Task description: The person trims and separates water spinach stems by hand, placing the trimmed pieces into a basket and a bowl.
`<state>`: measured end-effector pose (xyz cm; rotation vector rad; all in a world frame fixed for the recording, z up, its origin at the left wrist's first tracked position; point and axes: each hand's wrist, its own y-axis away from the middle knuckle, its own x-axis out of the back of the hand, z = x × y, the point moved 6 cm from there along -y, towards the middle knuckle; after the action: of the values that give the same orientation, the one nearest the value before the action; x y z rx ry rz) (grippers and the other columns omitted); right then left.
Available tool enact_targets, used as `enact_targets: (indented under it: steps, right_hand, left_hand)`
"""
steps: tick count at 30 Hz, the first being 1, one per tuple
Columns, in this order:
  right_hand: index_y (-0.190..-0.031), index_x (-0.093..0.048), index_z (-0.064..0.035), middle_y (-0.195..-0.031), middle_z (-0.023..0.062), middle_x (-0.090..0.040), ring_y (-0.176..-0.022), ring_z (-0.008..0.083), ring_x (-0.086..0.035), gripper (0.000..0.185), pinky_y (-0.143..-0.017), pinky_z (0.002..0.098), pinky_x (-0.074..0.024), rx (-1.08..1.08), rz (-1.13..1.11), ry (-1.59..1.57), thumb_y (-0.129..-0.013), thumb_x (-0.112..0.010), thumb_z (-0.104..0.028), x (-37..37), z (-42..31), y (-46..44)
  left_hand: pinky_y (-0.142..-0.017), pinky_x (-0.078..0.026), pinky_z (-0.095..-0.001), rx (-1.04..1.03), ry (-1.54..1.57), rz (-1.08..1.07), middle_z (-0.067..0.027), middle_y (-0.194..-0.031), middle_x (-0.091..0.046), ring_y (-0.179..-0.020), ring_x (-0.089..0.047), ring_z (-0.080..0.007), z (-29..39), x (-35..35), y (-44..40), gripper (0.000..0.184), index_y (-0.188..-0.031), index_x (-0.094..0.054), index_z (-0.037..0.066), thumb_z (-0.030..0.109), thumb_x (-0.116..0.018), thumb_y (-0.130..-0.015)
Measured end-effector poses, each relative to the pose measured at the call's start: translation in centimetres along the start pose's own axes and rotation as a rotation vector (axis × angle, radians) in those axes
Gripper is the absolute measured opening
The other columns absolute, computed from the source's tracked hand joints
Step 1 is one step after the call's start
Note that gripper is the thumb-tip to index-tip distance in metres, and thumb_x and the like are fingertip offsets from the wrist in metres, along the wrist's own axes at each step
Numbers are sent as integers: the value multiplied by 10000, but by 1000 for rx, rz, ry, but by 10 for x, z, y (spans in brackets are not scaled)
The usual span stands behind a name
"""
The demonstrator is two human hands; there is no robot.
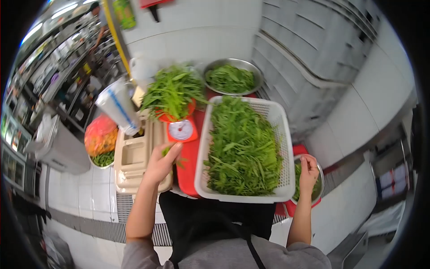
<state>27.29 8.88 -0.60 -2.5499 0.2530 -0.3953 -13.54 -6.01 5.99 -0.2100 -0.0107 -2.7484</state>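
My left hand (162, 165) is closed on a small bit of green leaves, just below the dial of a red kitchen scale (182, 131). A heap of leafy greens (174, 89) lies on the scale's pan. To the right, a white perforated basket (287, 148) holds a large pile of greens (242, 148). My right hand (308, 172) is over a metal bowl (319, 188) with greens in it, right of the basket. Its fingers are pinched together; whatever they hold is too small to name.
Behind the basket stands a metal bowl of greens (230, 78). Beige compartment trays (134, 157), a wrapped white roll (117, 105) and an orange-filled bag (101, 134) are on the left. Grey crates (295, 67) stand back right. Another person (101, 22) is far left.
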Motion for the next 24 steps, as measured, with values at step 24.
enact_targets:
  steps: [24]
  right_hand:
    - [-827, -589, 36, -846, 54, -544, -690, 86, -517, 79, -611, 198, -429, -391, 513, 8, -824, -562, -38, 226, 100, 121]
  left_hand:
    - [-851, -427, -375, -743, -728, -885, -168, -1052, -562, -968, -542, -299, 8, -570, -38, 321, -1009, -592, 43, 177, -594, -717]
